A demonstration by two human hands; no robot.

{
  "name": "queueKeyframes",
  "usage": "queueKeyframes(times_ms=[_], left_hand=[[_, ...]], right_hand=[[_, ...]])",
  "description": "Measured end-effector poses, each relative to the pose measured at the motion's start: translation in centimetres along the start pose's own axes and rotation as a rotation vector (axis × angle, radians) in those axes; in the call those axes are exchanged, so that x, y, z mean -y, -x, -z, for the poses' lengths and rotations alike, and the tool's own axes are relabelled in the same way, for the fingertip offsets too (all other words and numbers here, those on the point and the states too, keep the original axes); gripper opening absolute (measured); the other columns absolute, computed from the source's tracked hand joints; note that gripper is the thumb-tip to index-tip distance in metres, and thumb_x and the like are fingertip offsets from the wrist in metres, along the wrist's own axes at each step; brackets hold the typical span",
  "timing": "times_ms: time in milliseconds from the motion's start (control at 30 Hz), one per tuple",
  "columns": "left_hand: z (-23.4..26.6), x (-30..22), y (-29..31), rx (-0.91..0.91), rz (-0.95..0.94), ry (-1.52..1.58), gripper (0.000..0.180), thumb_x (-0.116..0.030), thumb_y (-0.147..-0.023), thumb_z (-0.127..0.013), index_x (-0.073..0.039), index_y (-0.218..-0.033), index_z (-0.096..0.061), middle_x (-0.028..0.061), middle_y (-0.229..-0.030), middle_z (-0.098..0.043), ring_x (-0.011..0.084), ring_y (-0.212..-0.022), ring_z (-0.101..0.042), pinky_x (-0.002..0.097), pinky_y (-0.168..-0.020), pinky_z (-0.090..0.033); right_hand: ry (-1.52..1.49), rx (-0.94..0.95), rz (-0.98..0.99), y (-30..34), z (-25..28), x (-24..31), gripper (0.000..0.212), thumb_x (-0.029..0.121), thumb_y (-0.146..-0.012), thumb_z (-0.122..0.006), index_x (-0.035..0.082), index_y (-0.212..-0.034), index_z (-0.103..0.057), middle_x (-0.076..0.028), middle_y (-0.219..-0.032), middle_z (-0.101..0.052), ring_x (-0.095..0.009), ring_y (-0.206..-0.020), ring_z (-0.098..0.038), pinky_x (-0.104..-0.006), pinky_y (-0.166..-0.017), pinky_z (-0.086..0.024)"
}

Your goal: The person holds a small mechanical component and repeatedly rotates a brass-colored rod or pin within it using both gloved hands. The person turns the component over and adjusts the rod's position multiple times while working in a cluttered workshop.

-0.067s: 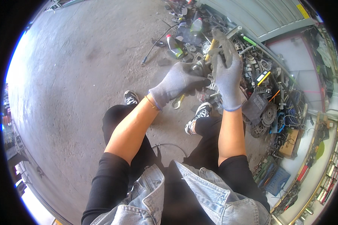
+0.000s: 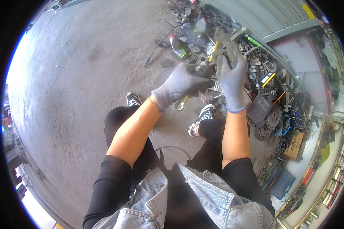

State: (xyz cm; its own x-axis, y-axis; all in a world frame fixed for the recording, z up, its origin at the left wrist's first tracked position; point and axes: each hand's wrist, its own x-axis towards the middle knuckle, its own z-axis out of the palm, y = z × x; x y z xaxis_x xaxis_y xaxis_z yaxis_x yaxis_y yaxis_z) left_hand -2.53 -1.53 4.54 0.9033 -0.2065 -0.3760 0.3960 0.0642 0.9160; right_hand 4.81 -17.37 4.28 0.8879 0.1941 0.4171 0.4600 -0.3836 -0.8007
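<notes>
Grey-gloved hands are raised over a pile of scrap (image 2: 263, 87). A flat metal part (image 2: 226, 45) is grasped by the right hand (image 2: 232, 82), long axis upright, above the palm. The left hand (image 2: 181, 84) is clenched on its lower end, beside the right.

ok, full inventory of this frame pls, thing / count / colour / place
metal part: 1, dull grey, held up in both hands above the parts pile
spanner: 1, yellowish, on the floor below the left hand
plastic bottle: 1, pale with red cap and green base, floor at top centre
clear bottle: 1, greenish, top of the pile
clutch discs: about 2, dark grey, right of the right forearm
parts pile: count unclear, mixed metal and cables, right side
concrete floor: 1, grey, left half
shoes: 2, black and white, by the knees
left hand: grey glove, gripping the part
right hand: grey glove, gripping the part
</notes>
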Motion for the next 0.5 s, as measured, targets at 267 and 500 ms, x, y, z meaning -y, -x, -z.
queueKeyframes(times_ms=[267, 500], left_hand=[[1.4, -0.3, -0.1, -0.043, -0.011, 0.060, 0.024, -0.026, -0.086, -0.078, -0.004, -0.094, -0.074, 0.0034, -0.074, -0.070, 0.0086, -0.059, -0.061, 0.0241, -0.051, -0.045], [1.9, -0.6, 0.1, -0.053, -0.069, 0.097, 0.023, -0.024, -0.087, -0.076, -0.002, -0.088, -0.073, 0.0035, -0.071, -0.068, 0.0100, -0.056, -0.062, 0.0243, -0.051, -0.048]], right_hand=[[-0.186, 0.195, 0.095, -0.3, 1.1, 2.0, 0.023, -0.002, -0.089, -0.067, -0.001, -0.112, -0.071, -0.015, -0.115, -0.071, -0.024, -0.103, -0.070, -0.0325, -0.090, -0.053], [0.282, 0.252, 0.434, -1.0, 3.2, 3.6, 0.045, 0.000, -0.074, -0.081, 0.006, -0.118, -0.071, -0.010, -0.123, -0.069, -0.030, -0.115, -0.063, -0.0384, -0.101, -0.050]])
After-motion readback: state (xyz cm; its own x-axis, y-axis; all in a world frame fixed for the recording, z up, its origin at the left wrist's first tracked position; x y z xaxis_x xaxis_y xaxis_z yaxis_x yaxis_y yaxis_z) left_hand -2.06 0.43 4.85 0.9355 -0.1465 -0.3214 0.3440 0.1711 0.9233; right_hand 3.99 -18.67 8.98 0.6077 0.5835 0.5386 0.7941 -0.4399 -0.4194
